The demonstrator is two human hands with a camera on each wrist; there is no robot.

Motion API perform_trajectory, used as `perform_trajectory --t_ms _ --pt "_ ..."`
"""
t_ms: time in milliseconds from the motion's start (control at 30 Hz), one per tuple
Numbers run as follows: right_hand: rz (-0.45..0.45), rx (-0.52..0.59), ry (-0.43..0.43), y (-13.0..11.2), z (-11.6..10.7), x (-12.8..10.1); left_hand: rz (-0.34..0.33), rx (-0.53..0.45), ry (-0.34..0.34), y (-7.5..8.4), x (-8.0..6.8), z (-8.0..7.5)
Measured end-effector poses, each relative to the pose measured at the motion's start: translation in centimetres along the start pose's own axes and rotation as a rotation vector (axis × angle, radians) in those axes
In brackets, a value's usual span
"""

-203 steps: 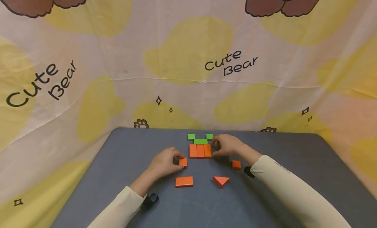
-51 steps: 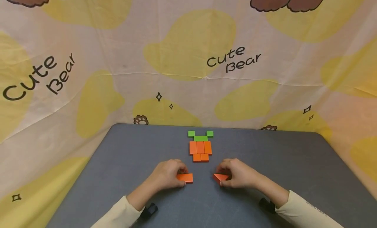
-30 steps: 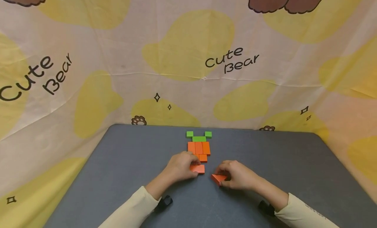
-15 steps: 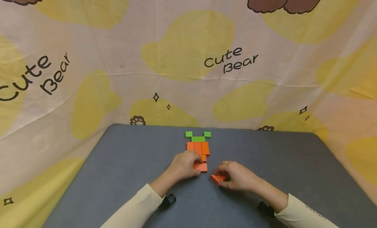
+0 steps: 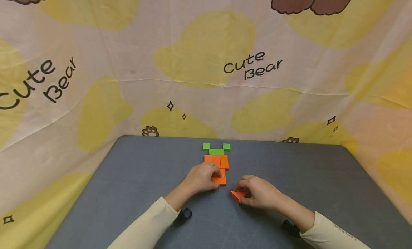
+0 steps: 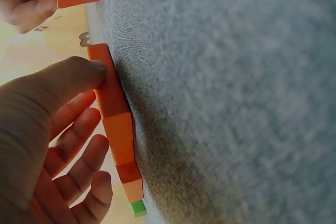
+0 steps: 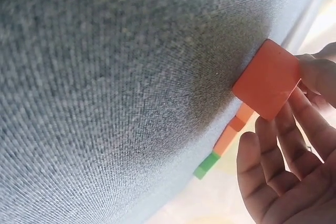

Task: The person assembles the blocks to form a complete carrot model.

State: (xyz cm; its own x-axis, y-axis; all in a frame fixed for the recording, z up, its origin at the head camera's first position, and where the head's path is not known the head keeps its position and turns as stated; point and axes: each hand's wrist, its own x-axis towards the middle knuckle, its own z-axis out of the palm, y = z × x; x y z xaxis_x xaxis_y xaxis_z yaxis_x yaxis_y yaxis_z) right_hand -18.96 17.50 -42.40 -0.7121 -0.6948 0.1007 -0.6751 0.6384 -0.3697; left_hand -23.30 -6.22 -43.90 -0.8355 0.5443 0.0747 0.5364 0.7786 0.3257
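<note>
Left hand [image 5: 202, 178] pinches an orange rectangular block [image 5: 220, 180] against the orange-and-green block column [image 5: 216, 159]; right hand [image 5: 257, 192] pinches an orange triangle block [image 5: 237, 195] on the grey tabletop [image 5: 135, 177]. Backdrop cloth [image 5: 193, 55] reads "Cute Bear".

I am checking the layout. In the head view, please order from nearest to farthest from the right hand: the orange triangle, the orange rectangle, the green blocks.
1. orange triangle, held at the right hand.
2. orange rectangle, under the left hand.
3. green blocks, at the far end.

Bare grey table [image 5: 135, 177] lies open on both sides of the central block column [image 5: 217, 161].
</note>
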Motion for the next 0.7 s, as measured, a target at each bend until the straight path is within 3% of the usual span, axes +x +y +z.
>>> perform_trajectory --t_ms 400,700 --pt "-0.002 0.022 -0.001 -0.1 0.1 0.1 -0.002 0.011 -0.008 0.0 -0.1 -0.2" --pt "0.009 -0.01 0.022 -0.7 0.2 0.9 -0.027 -0.025 0.041 -0.5 -1.0 -1.1"
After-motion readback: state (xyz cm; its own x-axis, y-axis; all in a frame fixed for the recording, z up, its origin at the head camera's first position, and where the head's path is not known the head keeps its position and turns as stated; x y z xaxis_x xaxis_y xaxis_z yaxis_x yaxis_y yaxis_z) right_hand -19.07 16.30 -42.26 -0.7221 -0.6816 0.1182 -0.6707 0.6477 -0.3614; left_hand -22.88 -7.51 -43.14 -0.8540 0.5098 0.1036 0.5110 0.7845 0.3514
